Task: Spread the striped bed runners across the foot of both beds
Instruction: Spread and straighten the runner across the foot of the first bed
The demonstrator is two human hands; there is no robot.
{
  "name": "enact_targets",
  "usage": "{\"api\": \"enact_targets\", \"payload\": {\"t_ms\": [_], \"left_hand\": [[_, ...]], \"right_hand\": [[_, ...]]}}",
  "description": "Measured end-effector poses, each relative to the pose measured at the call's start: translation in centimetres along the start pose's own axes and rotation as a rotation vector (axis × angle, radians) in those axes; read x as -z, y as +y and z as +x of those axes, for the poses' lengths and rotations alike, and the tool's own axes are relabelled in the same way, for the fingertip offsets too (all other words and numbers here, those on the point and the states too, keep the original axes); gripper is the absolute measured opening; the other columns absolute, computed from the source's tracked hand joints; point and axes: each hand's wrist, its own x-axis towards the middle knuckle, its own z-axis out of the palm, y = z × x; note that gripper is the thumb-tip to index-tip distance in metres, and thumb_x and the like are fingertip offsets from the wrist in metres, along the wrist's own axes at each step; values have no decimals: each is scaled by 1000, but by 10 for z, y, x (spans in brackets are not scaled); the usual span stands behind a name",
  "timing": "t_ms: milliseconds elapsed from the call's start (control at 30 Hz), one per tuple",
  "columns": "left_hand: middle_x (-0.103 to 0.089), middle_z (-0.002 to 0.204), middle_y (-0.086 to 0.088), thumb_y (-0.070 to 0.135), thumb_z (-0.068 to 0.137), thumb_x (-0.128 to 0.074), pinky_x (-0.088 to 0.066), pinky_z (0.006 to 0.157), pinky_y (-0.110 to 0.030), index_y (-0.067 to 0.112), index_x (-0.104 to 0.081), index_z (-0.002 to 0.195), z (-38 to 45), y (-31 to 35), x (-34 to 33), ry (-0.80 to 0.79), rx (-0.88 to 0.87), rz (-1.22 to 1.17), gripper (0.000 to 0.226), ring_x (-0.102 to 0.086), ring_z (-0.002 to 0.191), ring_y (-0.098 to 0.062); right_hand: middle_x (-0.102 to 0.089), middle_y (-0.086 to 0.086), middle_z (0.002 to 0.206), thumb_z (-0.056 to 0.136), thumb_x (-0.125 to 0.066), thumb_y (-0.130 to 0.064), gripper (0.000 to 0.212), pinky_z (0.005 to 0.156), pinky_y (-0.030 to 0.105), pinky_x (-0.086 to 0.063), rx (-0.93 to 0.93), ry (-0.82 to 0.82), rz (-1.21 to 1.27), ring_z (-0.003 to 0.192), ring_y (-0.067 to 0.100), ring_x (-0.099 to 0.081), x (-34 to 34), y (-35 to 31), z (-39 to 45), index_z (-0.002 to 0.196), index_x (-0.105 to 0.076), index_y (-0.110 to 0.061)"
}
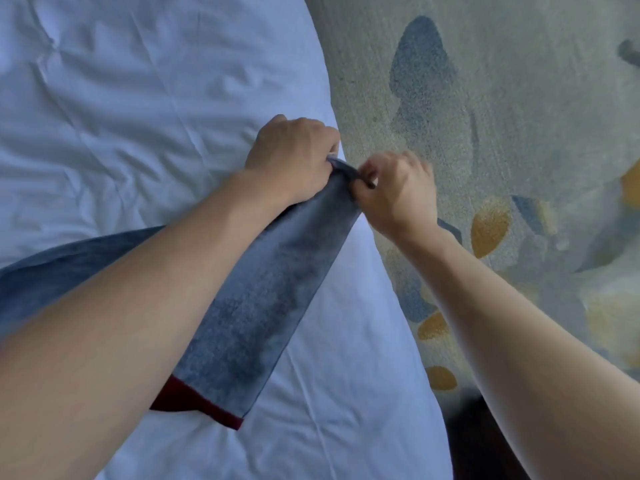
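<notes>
At the centre of the frame we see the blue-grey plush bed runner with a dark red stripe at its lower edge (249, 306), lying slantwise over the white bed sheet (121, 116) from the lower left up to the bed's edge. Its upper end is bunched and narrow, right at the edge of the mattress, where both of our hands meet it. Our left hand (291, 154) has its fingers curled around the gathered end, knuckles up. Our right hand (398, 188) sits just beside it, past the bed's edge and over the floor, pinching the same tip of cloth between thumb and fingers. Our left forearm crosses over the runner and hides much of its middle and left part. The sheet is creased across the upper left of the frame. To the right lies a grey-green carpet with blue and yellow patches (519, 116). A dark shape in the lower right corner we cannot make out.
</notes>
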Motion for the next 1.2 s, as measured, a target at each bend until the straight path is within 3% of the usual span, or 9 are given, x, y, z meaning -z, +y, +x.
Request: {"api": "enact_targets", "payload": {"t_ms": [100, 233, 333, 533, 733, 867, 967, 1067, 1200], "left_hand": [[-66, 91, -1, 20, 88, -55, -28, 77, -32, 26, -59, 84, 7, -1, 3, -64, -23, 15, 8, -48, 75, -26], [-67, 104, -7, 19, 90, -54, -35, 85, -36, 25, -62, 93, 28, -6, 11, 17, 44, 7, 10, -57, 93, -33], [-66, 107, -6, 17, 89, -56, -34, 88, -37, 23, -62, 98, 36, -5, 19, 54, 35, 40, 13, -57, 99, -32], [-60, 109, -10, 19, 83, -58, -36, 85, -42, 13, -60, 103, -23, 13, 20, 247, -42, 74, 21, -54, 103, -33], [-70, 90, -1, 51, 86, -57, -36, 87, -37, 22, -68, 86, -127, 39, -15, -82, 15, 114, 31, -64, 88, -25], [-69, 86, -2, 68, 79, -57, -33, 87, -37, 25, -56, 77, -187, 48, -39, -243, 162, 225, 44, -63, 86, -21], [-69, 87, -1, 54, 85, -56, -34, 86, -36, 25, -49, 75, -211, 52, -53, -209, 196, 276, 32, -63, 86, -21], [-69, 86, -2, 32, 92, -50, -36, 87, -34, 22, -63, 82, -216, 55, -61, -121, 204, 233, 19, -64, 83, -22], [-68, 87, -3, 23, 92, -47, -34, 85, -34, 21, -64, 84, -206, 73, -63, -21, 188, 142, 19, -63, 82, -24]], "right_hand": [[-68, 4, 79, 81, -61, -22, 9, 78, 35, -32, -3, -77, 8, 84, 33, -58, -4, 5, -2, 85, -69, -20], [-69, 6, 83, 81, -58, -21, 15, 83, 38, -36, 5, 99, -74, 87, 34, -59, 5, 3, 33, 88, -71, -18], [-70, 6, 92, 81, -57, -23, 21, 89, 38, -36, 5, 94, -71, 96, 33, -58, 10, 0, 50, 96, -70, -19], [-61, 6, 108, 83, -61, -25, 32, 100, 40, -34, 68, 112, -86, 103, 31, -55, 6, -10, -19, 113, -61, -17], [-69, 4, 93, 86, -62, -30, 21, 98, 41, -36, 86, 27, -46, 93, 30, -59, -10, -28, -107, 99, -70, -16], [-72, 0, 81, 90, -55, -37, 27, 95, 37, -36, 22, -36, -66, 87, 27, -60, -24, -40, -145, 85, -74, -19], [-70, -2, 74, 88, -52, -40, 30, 93, 35, -36, -11, -51, -66, 82, 24, -59, -31, -51, -161, 77, -74, -22], [-67, 0, 67, 86, -52, -38, 32, 89, 35, -37, -44, -44, -33, 77, 25, -57, -31, -60, -168, 68, -71, -20], [-63, 4, 60, 88, -55, -35, 35, 75, 35, -41, -243, -117, 205, 65, 26, -52, -20, -54, -168, 63, -67, -13]]}}
